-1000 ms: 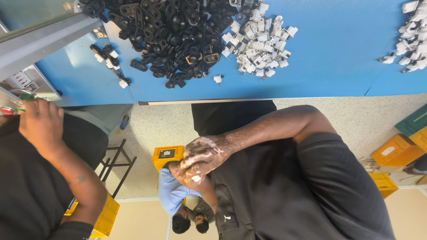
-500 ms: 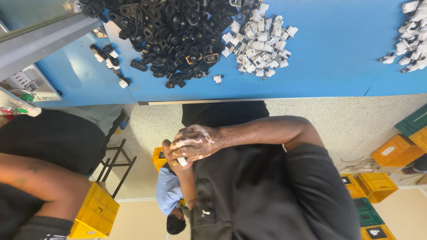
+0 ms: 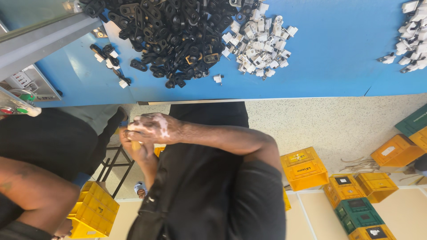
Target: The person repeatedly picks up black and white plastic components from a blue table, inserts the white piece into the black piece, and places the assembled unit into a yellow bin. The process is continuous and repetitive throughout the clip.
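Neither of my hands is in view. The picture is upside down. A blue table (image 3: 338,58) fills the top edge. On it lie a big heap of black plastic parts (image 3: 173,31) and a smaller heap of white clips (image 3: 262,44). One white clip (image 3: 217,78) lies alone near the table edge. Across the table stands a person in a black shirt (image 3: 209,191). That person's two hands (image 3: 149,131) are pressed together in front of the body, away from the table. What they hold cannot be made out.
More white clips (image 3: 411,40) lie at the right end of the table. A grey rail (image 3: 44,35) and a control box with red and green buttons (image 3: 18,106) sit at left. A second person's arm (image 3: 35,191) is at lower left. Yellow and green crates (image 3: 356,195) stand on the floor.
The black-shirted person's joined hands have moved left. The hand of the person at left, earlier raised by the control box, has dropped out of sight.
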